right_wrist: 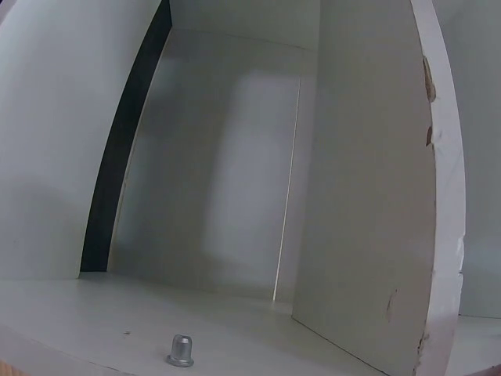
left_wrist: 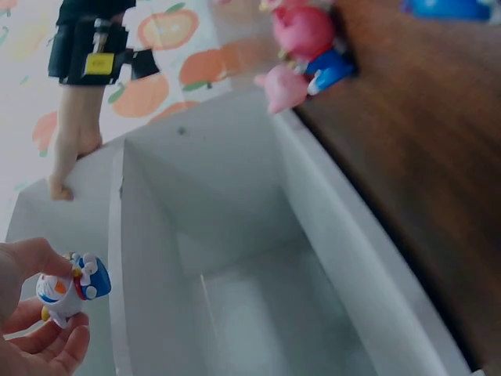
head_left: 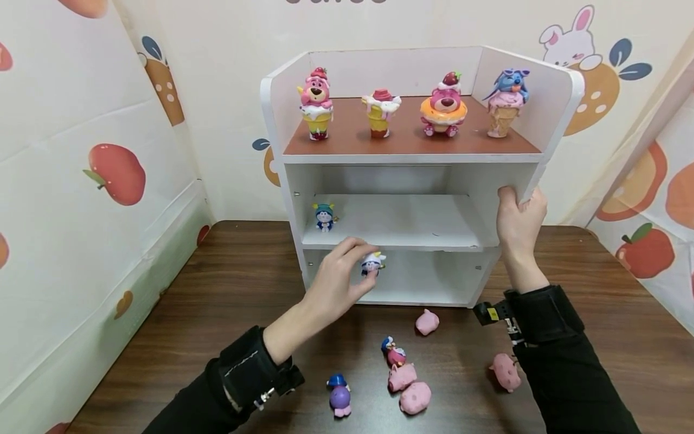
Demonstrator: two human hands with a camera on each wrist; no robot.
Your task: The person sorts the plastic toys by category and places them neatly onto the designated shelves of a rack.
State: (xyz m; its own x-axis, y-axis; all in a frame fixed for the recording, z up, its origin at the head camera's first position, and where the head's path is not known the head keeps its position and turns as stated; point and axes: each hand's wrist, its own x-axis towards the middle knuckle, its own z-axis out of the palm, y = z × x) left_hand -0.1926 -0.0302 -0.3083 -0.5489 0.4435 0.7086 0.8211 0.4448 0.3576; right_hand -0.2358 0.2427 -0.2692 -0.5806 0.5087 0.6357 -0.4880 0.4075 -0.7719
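Note:
My left hand [head_left: 338,277] pinches a small figurine [head_left: 372,263] with a white horned hood between thumb and fingers, in front of the lower half of the white shelf unit [head_left: 401,222]. Seen from the left wrist, the figurine [left_wrist: 72,290] is white and blue, with the fingers [left_wrist: 66,345] around its body. On the right, my right hand [head_left: 520,223] grips the unit's side panel just below the top board. A similar figurine [head_left: 324,218] with a teal hood stands at the left end of the middle shelf.
On the brown top board stand several ice-cream figurines, including a pink bear [head_left: 316,102] and a blue one [head_left: 507,99]. Before the unit, several pink pigs [head_left: 415,398], a red-and-blue figure [head_left: 396,354] and a purple figure [head_left: 340,398] lie on the wooden table [head_left: 238,265].

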